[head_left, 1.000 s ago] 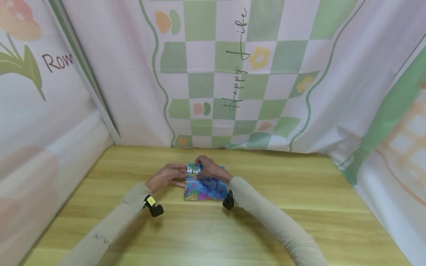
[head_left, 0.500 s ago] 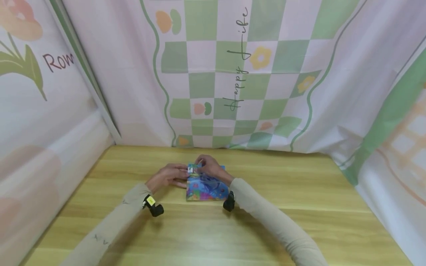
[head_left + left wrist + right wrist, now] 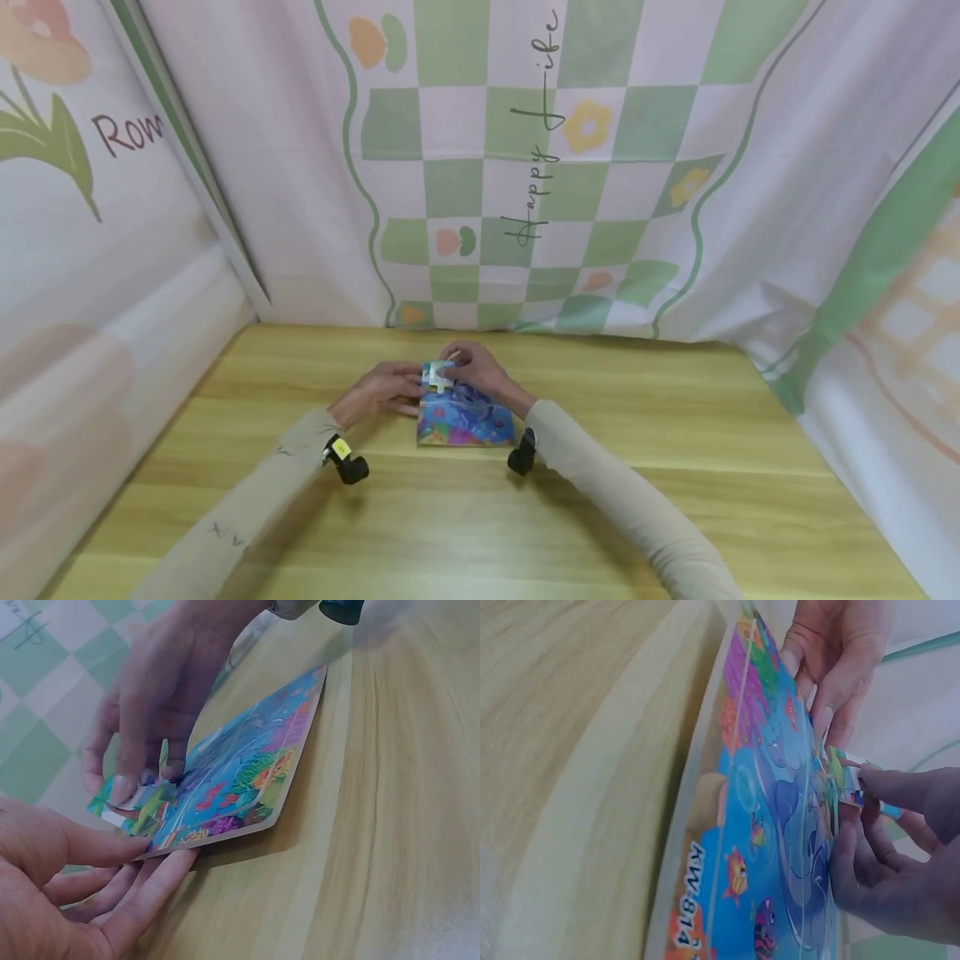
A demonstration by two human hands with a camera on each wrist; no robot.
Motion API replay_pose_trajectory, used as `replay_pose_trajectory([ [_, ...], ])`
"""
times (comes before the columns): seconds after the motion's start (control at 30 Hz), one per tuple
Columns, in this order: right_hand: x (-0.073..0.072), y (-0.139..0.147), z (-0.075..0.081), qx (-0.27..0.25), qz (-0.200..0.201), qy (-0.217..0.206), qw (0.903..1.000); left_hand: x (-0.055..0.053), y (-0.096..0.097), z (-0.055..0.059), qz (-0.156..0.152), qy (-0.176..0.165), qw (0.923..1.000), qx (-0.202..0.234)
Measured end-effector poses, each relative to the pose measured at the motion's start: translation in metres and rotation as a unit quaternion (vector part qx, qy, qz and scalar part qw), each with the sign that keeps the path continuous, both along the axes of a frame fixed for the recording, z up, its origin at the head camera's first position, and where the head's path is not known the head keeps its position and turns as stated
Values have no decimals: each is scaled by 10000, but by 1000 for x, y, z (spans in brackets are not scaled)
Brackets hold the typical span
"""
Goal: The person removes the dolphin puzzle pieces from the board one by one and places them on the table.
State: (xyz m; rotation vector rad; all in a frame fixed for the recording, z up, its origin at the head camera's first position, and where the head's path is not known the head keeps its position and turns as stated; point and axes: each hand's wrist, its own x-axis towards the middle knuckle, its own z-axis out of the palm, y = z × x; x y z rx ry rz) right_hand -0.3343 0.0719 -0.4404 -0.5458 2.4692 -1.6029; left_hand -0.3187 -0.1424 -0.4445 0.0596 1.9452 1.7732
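A thin jigsaw puzzle board [image 3: 459, 418] with a colourful undersea picture lies on the table, with "KW-814" printed along its border in the right wrist view. My left hand [image 3: 378, 387] grips its left edge, thumb [image 3: 105, 846] on top and fingers against the side and underside. Above the upper left part of the board, my right hand [image 3: 480, 371] pinches a puzzle piece [image 3: 849, 778] between thumb and fingers. The piece has green and white on it and stands tilted to the board. Fingers partly cover it, and whether it touches the board I cannot tell.
The wooden table [image 3: 637, 517] stretches around the board on all sides. Behind it hangs a green and white checked curtain [image 3: 525, 192], and a printed cloth [image 3: 112, 292] closes off the left side.
My right hand has turned slightly, and the pinched piece shows more of its pale face than half a second ago. The left hand stays at the board's left edge.
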Motion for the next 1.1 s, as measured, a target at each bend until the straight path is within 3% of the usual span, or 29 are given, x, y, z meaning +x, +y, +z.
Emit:
replay_pose_trajectory([
  [0.13, -2, 4, 2, -503, 35, -484, 9976, 0, 0, 1, -33, 53, 10000, 19],
  [0.33, -4, 18, 8, -1214, 51, -1277, 9844, 0, -2, 4, -30, 24, 10000, 48],
  [0.43, -4, 27, 10, -1374, -48, -1482, 9794, -1, -1, 5, -86, 40, 9999, 88],
  [0.7, -3, 50, 12, -1755, -247, -1558, 9718, -3, 2, -1, -21, 178, 9998, 127],
  [0.9, -1, 69, 9, -1611, -44, -1434, 9764, 0, 0, -7, 52, 361, 9993, -48],
  [1.1, -2, 90, 11, -1248, -311, -1347, 9825, -1, -5, -6, 18, 369, 9993, -88],
])
